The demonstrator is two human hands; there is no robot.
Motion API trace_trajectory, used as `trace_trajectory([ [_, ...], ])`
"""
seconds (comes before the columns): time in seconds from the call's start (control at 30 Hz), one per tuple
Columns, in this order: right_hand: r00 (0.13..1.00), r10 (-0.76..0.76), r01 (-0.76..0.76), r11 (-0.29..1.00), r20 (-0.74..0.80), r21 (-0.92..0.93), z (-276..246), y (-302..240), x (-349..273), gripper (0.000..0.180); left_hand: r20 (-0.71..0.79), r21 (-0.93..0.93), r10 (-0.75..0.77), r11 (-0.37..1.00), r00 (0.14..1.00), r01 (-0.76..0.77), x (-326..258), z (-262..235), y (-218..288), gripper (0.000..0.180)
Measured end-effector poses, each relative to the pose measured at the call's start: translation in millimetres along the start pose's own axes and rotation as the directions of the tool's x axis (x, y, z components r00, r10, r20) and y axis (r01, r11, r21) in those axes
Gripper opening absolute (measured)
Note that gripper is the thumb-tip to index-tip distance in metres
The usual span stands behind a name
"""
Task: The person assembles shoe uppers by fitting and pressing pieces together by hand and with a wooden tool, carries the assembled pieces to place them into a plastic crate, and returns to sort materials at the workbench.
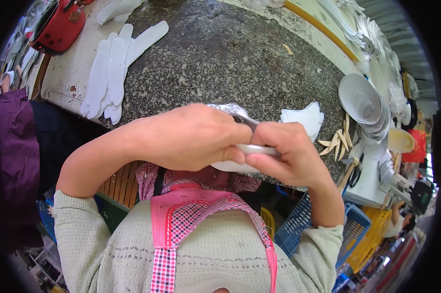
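In front of my chest, both hands hold a white and silvery shoe upper [235, 111] close to the table's near edge. My left hand [196, 139] is closed on it, with thumb and fingers pinching near its white rim. My right hand [291, 151] grips the other side of that rim, thumb below and bent fingers above. Most of the upper is hidden behind my hands; its shiny silver part shows beyond them. Just past my right hand lie several white curved pieces [306, 119], stacked. Thin cream-coloured wedge strips [336, 145] are scattered beside them.
White insole-shaped pieces [110, 73] lie in a pile on the left of the dark speckled tabletop [215, 58]. A red pot-like container [59, 27] stands far left. Nested grey-white cupped pieces [364, 100] sit at the right edge, above scissors [355, 176] and a blue crate [298, 222].
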State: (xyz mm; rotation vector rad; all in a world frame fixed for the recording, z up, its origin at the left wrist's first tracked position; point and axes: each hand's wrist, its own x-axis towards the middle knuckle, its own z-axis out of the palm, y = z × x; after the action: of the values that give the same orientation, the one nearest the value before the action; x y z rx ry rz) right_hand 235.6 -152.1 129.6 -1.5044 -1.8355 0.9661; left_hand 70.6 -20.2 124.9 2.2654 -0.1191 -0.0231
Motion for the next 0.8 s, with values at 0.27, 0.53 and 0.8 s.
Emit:
trace_trajectory([
  [0.27,0.979,-0.128,0.097,0.977,0.157,0.188,-14,16,10,0.023,0.294,-0.178,-0.002,0.982,0.956,0.056,5,-29,-9,0.021],
  [0.53,0.971,-0.017,-0.037,0.975,0.24,0.22,-26,22,5,0.025,0.246,-0.279,0.049,0.96,0.968,0.023,4,-37,-27,0.028],
  [0.8,0.929,-0.04,-0.292,0.528,0.367,0.797,-23,53,2,0.027,0.245,-0.533,0.029,0.839,0.969,0.11,6,-32,-42,0.032],
])
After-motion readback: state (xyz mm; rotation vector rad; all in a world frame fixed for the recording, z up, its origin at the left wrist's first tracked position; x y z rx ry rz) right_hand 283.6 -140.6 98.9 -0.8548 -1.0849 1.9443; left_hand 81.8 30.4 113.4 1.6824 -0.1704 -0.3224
